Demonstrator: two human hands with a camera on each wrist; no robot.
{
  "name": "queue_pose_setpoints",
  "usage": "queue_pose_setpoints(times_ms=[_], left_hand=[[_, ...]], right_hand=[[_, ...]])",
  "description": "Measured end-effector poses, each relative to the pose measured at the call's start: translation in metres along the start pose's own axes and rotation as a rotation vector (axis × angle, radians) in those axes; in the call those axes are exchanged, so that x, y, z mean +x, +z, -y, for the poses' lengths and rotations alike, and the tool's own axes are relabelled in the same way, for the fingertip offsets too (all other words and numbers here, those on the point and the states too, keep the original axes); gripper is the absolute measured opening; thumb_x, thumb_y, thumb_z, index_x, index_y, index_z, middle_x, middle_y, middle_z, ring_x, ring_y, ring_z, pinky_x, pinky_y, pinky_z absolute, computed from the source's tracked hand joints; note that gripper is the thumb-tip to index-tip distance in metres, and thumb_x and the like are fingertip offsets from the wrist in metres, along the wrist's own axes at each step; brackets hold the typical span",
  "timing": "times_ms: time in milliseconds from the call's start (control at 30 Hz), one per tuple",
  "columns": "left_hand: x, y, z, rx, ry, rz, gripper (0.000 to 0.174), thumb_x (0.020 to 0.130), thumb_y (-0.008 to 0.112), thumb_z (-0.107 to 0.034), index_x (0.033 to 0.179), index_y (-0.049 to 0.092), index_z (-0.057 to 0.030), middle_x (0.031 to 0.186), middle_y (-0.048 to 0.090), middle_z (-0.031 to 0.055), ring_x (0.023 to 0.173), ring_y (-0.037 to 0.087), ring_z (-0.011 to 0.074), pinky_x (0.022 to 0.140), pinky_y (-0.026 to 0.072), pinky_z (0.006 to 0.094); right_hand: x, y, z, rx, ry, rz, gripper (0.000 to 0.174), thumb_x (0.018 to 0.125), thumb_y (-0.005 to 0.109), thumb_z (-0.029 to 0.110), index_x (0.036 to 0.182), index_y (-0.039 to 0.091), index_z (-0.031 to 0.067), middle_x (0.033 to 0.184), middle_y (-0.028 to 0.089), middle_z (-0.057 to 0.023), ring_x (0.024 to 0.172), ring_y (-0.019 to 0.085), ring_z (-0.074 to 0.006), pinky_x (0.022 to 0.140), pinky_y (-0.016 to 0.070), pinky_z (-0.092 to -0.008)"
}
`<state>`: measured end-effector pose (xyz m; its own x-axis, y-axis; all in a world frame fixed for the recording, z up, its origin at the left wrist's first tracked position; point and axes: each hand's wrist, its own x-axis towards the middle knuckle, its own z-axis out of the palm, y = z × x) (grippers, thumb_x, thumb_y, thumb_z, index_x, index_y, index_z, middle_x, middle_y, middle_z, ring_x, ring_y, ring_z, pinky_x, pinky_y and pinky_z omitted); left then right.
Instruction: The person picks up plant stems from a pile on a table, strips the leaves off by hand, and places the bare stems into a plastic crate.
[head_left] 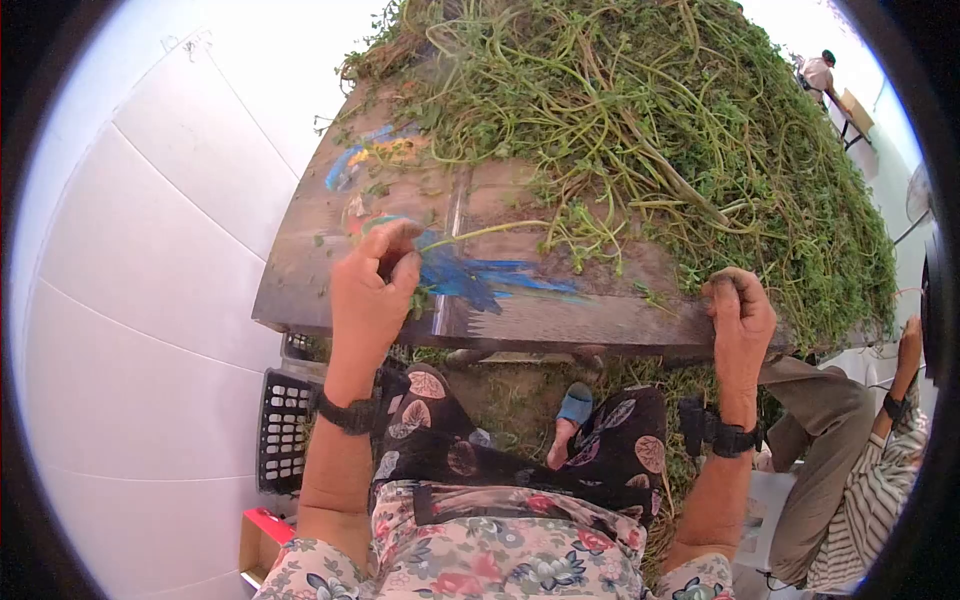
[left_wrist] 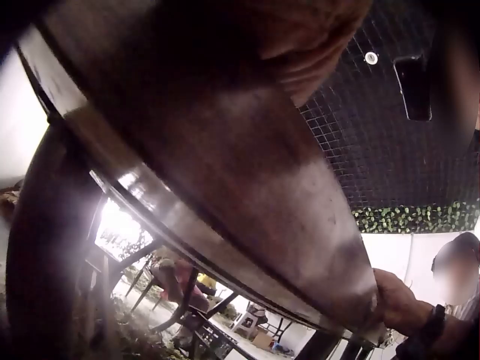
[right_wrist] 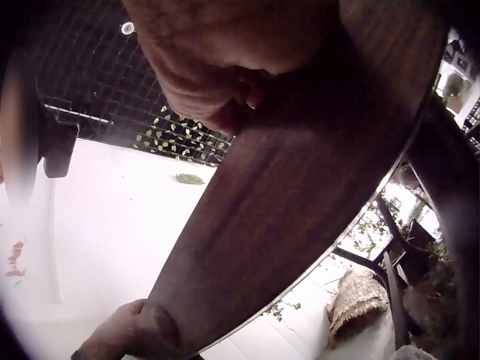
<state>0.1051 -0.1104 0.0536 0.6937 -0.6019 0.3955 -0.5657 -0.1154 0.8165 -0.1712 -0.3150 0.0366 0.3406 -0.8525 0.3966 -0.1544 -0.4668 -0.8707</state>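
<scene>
My left hand (head_left: 370,285) is over the left part of the dark wooden table (head_left: 620,320), thumb and forefinger pinching the end of a thin green stem (head_left: 485,232). Rightward from the fingers, the stem runs to a leafy tip (head_left: 590,235) beside a big heap of leafy green stems (head_left: 640,120). My right hand (head_left: 742,310) is at the front edge, close to the heap, its fingers curled toward the thumb with nothing showing between them. In the right wrist view the curled fingers (right_wrist: 240,105) are just above the tabletop (right_wrist: 262,202).
Blue paint marks (head_left: 480,275) streak the tabletop. A black plastic crate (head_left: 285,430) stands below at the left, near a red-edged box (head_left: 265,540). Another person in a striped top (head_left: 880,500) sits close at the right. Loose greens (head_left: 510,400) lie on the floor beneath.
</scene>
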Motion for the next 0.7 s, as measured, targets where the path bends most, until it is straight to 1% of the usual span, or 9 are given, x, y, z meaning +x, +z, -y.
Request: queue_pose_setpoints(times_ms=[100,200,300,333,433,467,567,600,700], left_hand=[[0.001,0.000,0.002,0.068,0.009,0.021,0.016,0.076,0.058,-0.004,0.092,0.062,-0.0004,0.077,0.061,0.0059,0.067,0.056,0.0138,0.065,0.0449,0.0269],[0.004,-0.002,0.008,0.334,0.237,0.087,0.017,0.074,0.058,-0.001,0.091,0.061,-0.0018,0.075,0.059,0.0073,0.065,0.055,0.0163,0.063,0.0440,0.0265],[0.005,0.000,0.001,0.337,0.232,0.090,0.013,0.068,0.062,-0.001,0.081,0.061,-0.0023,0.077,0.059,0.0123,0.073,0.055,0.0308,0.065,0.0440,0.0338],[0.004,0.002,0.003,0.252,0.208,0.037,0.009,0.070,0.060,0.000,0.078,0.059,-0.0022,0.076,0.059,0.0102,0.071,0.056,0.0248,0.065,0.0436,0.0301],[0.003,-0.005,-0.002,0.088,0.087,0.012,0.010,0.072,0.057,0.004,0.080,0.059,-0.0013,0.074,0.057,0.0077,0.068,0.054,0.0154,0.062,0.0424,0.0249],[0.003,-0.006,0.001,-0.020,0.057,-0.002,0.011,0.073,0.056,0.006,0.082,0.060,-0.0008,0.074,0.056,0.0035,0.066,0.049,0.0080,0.059,0.0399,0.0200],[0.005,-0.011,0.009,-0.206,0.036,-0.049,0.012,0.073,0.057,0.006,0.083,0.060,-0.0008,0.076,0.055,0.0009,0.064,0.047,0.0065,0.057,0.0384,0.0188],[0.004,-0.011,0.005,-0.262,-0.031,-0.061,0.009,0.074,0.059,0.004,0.082,0.060,-0.0009,0.076,0.054,-0.0011,0.064,0.045,0.0050,0.057,0.0364,0.0176],[0.003,-0.013,0.010,-0.303,-0.061,-0.054,0.007,0.076,0.058,0.002,0.082,0.060,0.0000,0.074,0.054,-0.0023,0.063,0.044,0.0035,0.056,0.0361,0.0174]], right_hand=[[-0.001,0.002,-0.002,0.014,-0.002,-0.019,0.013,0.088,0.054,0.014,0.088,0.059,0.0019,0.075,0.059,0.0006,0.063,0.048,-0.0051,0.057,0.0404,-0.0207],[0.000,0.001,-0.005,-0.018,0.001,-0.027,0.013,0.088,0.054,0.014,0.089,0.059,0.0021,0.075,0.059,0.0004,0.064,0.048,-0.0052,0.058,0.0407,-0.0208],[-0.001,0.002,0.001,-0.041,0.033,-0.046,0.013,0.088,0.055,0.014,0.089,0.058,0.0020,0.076,0.059,0.0002,0.064,0.048,-0.0050,0.058,0.0408,-0.0203],[-0.001,0.004,0.004,-0.042,0.049,-0.056,0.013,0.088,0.055,0.014,0.090,0.058,0.0019,0.076,0.059,0.0002,0.065,0.049,-0.0049,0.058,0.0407,-0.0201],[-0.002,0.006,0.002,-0.041,0.087,-0.103,0.013,0.088,0.055,0.014,0.089,0.058,0.0018,0.076,0.060,-0.0002,0.065,0.049,-0.0044,0.057,0.0404,-0.0195],[-0.002,0.006,0.002,-0.057,0.094,-0.109,0.013,0.088,0.055,0.014,0.089,0.058,0.0018,0.076,0.060,-0.0003,0.065,0.049,-0.0043,0.057,0.0404,-0.0194],[-0.001,0.006,0.003,-0.082,0.111,-0.133,0.012,0.088,0.055,0.013,0.089,0.059,0.0021,0.076,0.060,-0.0004,0.064,0.049,-0.0041,0.058,0.0401,-0.0190],[-0.001,0.008,0.003,-0.075,0.115,-0.143,0.011,0.088,0.055,0.013,0.089,0.059,0.0022,0.076,0.060,-0.0003,0.064,0.049,-0.0042,0.058,0.0399,-0.0189],[-0.001,0.009,0.003,-0.022,0.133,-0.159,0.011,0.088,0.055,0.012,0.088,0.059,0.0026,0.076,0.060,0.0001,0.064,0.048,-0.0044,0.058,0.0394,-0.0186]])
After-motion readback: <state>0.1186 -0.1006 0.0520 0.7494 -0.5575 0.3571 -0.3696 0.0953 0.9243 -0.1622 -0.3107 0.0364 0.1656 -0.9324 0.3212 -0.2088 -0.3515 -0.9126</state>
